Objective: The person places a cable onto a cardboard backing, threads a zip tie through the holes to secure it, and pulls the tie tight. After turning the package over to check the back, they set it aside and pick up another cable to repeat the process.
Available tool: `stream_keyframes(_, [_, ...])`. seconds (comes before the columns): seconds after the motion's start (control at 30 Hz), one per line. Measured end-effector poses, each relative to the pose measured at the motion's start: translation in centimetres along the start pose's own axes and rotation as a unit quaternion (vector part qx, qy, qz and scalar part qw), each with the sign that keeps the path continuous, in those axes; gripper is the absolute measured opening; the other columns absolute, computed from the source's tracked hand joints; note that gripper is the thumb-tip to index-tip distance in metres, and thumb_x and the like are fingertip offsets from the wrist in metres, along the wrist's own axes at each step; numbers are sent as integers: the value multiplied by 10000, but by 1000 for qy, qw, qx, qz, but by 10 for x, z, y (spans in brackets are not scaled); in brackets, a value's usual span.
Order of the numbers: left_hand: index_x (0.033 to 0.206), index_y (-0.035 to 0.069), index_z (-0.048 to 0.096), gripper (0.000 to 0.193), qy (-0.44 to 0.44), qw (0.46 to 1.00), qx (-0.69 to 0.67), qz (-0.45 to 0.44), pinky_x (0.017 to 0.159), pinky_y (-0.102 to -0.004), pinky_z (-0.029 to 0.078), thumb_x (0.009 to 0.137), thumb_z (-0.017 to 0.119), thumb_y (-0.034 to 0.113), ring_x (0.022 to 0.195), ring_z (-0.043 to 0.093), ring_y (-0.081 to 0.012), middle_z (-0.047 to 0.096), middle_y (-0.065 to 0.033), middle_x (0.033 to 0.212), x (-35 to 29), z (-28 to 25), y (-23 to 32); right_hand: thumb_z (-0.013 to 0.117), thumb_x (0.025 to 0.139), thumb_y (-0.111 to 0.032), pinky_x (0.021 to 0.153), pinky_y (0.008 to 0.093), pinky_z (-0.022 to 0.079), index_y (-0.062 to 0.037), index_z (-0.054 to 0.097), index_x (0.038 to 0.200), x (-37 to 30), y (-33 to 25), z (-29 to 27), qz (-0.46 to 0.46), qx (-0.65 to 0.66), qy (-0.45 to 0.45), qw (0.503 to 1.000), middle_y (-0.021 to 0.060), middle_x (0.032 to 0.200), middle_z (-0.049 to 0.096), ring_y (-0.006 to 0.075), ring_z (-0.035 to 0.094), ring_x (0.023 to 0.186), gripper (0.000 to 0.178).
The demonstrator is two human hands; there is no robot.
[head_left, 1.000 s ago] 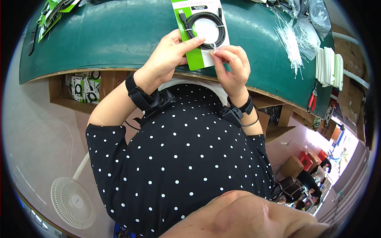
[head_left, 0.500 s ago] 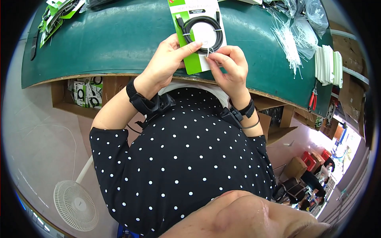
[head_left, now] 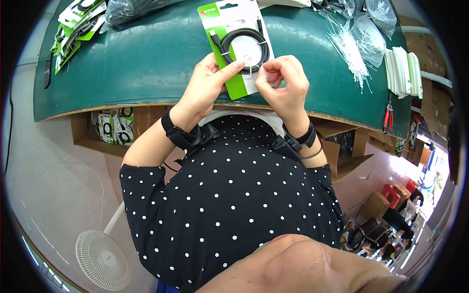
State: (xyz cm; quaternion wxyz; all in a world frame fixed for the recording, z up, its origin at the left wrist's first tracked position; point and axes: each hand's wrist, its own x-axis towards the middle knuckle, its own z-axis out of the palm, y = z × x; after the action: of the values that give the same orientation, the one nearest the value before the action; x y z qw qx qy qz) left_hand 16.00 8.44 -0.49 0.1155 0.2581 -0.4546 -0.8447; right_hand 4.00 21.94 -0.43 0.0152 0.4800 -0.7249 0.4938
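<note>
My left hand point(head_left: 207, 82) is closed on a white and green packaging card point(head_left: 238, 89), thumb in front, with its other fingers mostly behind. On the card lies a coiled black braided cable point(head_left: 244, 32) with a connector at each end, held by small white ties. One white tie point(head_left: 251, 70) crosses the bottom of the coil beside my left thumb. At the card's lower right edge, my right hand point(head_left: 287, 84) is closed, thumb and index finger pinched by the coil. A thin tie end seems to be between them, mostly hidden.
Loose white cable ties point(head_left: 349, 51) lie to the right on the green table point(head_left: 146, 63), by clear plastic bags point(head_left: 381, 17). A stack of cards point(head_left: 398, 73) and red-handled pliers point(head_left: 388, 117) sit at the right edge. Packaged cables point(head_left: 80, 27) lie far left; cartons point(head_left: 97, 145) stand below.
The white tie at the coil's bottom stood up as a small loop and now lies flatter. My right fingers have curled in and moved slightly right. The card sits slightly lower in view.
</note>
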Motion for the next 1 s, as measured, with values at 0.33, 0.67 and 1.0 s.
stream_keyframes(0.33, [1195,33,541,304,-23,999,-31,-15,858,-297,548,936,638,158,1020,632,-137,638,-72,1135,-8,5,23,684,817,3,802,235,495,41,619,1097,-9,41,-2,293,482,-44,824,55,1047,665,97,626,882,290])
stream_keyframes(0.67, [1252,17,473,345,-80,985,-96,-116,866,-318,557,967,582,178,1048,631,-161,602,-89,1203,-9,0,29,679,810,27,856,272,502,42,619,1158,-14,36,-9,122,374,-136,909,74,1085,669,123,623,971,354])
stream_keyframes(1.0, [1297,16,442,376,-93,982,-109,-126,887,-331,553,982,553,188,1070,623,-171,594,-94,1223,-7,-2,25,684,790,25,821,268,494,66,642,1082,-10,34,-12,79,332,-113,933,104,1059,667,136,619,956,297])
